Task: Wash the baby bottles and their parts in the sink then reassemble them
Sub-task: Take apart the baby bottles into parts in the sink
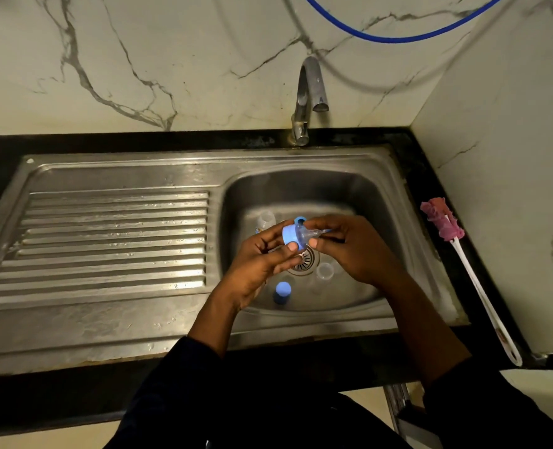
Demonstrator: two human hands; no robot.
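Left hand [262, 254] grips the blue collar [290, 236] over the sink [398, 202], right hand [349, 251] pinching the clear nipple [315, 234]. Yank too hard and that silicone could tear, or it'll pop loose and drop by the drain [304, 262]

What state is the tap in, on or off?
Off: no stream of water falls from the tap into the sink basin below it.

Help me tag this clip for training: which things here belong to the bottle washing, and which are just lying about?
Job: blue collar and teat, held by left hand and right hand; clear bottle, clear cup and blue cap in the sink; tap; bottle brush, probably.
Lying about: blue hose; draining board.
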